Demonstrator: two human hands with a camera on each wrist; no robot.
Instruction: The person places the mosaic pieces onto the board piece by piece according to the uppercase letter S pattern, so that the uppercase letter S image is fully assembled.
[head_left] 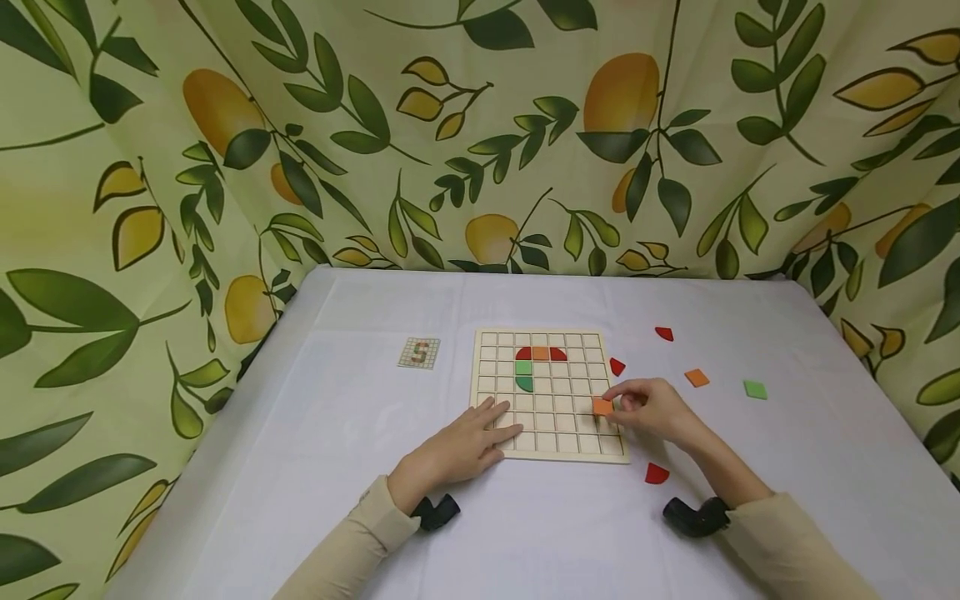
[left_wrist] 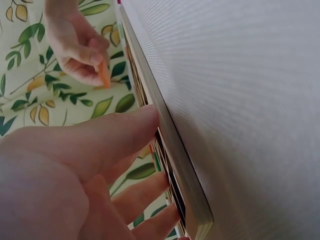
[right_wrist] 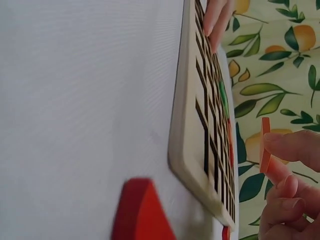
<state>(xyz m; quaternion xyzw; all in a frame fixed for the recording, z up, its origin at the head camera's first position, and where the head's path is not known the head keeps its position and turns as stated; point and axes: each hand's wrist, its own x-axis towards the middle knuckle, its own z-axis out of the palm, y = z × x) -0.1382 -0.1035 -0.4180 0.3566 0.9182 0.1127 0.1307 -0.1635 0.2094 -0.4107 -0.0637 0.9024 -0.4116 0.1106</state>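
A square wooden grid board (head_left: 555, 455) lies on the white table. My left hand (head_left: 463, 440) rests with spread fingers on its lower left corner. Between thumb and fingers my right hand (head_left: 660, 410) pinches an orange square tile (head_left: 602, 406), held above the board's right side. The right wrist view shows that orange tile (right_wrist: 265, 145) edge-on, raised off the board. Set in the grid's upper part are a red quarter-round tile (head_left: 523, 354), an orange square (head_left: 541, 353), another red quarter-round (head_left: 558, 355), a light green square (head_left: 523, 367) and a dark green quarter-round (head_left: 524, 383).
Left of the board lies a small pattern card (head_left: 418, 352) showing an S shape. Loose on the right are red quarter-rounds, one near the front (head_left: 657, 474), an orange square (head_left: 697, 378) and a green square (head_left: 755, 390). A leaf-print curtain (head_left: 525, 167) hangs behind the table.
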